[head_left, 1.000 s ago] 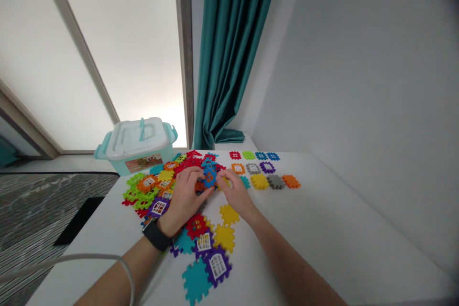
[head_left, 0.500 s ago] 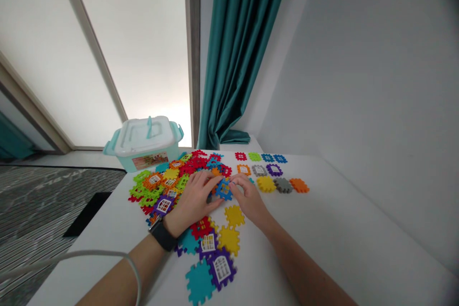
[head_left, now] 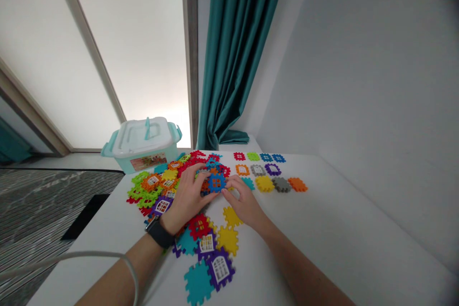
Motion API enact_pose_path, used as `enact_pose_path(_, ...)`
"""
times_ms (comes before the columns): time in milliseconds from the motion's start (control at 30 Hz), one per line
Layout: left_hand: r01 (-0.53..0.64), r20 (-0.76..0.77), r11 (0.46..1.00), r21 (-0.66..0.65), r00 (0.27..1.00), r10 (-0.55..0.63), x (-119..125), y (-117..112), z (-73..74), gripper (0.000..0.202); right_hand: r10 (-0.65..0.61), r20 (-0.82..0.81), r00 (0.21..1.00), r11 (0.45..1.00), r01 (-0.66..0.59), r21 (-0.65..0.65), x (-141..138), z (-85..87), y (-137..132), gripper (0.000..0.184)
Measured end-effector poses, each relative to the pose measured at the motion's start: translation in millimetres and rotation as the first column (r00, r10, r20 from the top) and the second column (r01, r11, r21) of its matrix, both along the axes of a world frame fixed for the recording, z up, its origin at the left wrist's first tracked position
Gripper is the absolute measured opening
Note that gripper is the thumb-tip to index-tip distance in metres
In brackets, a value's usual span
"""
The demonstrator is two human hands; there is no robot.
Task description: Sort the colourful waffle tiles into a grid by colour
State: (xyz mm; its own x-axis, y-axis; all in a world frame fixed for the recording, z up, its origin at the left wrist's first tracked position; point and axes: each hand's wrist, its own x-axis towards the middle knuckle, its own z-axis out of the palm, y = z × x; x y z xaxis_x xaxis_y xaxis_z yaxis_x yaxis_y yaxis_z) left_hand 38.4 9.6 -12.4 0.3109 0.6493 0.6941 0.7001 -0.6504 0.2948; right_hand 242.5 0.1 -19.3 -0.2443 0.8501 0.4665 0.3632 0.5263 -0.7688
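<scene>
Left hand (head_left: pixel 186 196) arched higher, beside blue tile (head_left: pixel 217 182)

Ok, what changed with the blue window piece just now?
The blue plastic window tile slid up and left, toward the left hand, and the right hand followed, close to its lower edge. The row of small coloured tiles beyond stayed put.

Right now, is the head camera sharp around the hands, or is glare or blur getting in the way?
In the head view, the left hand and right hand look sharp, glare-free; the bright panel behind is washed out; the top right corner darkens.
</scene>
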Motion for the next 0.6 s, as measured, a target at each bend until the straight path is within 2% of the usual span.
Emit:
enact_pose_path(467, 0.008, 0.004, 1.0, 0.001, 1.0, -0.008, 0.0, 0.7, -2.6, 0.046, 0.025, -0.007, 1.0, 0.999, -0.025, -0.029, 0.8, 0.3, 1.1, 0.025)
enact_pose_path(600, 0.029, 0.03, 1.0, 0.006, 0.999, -0.029, 0.9, 0.4, -1.9, 0.045, 0.024, -0.056, 0.998, 0.999, -0.027, -0.046, 1.1, 0.5, 3.5, 0.028)
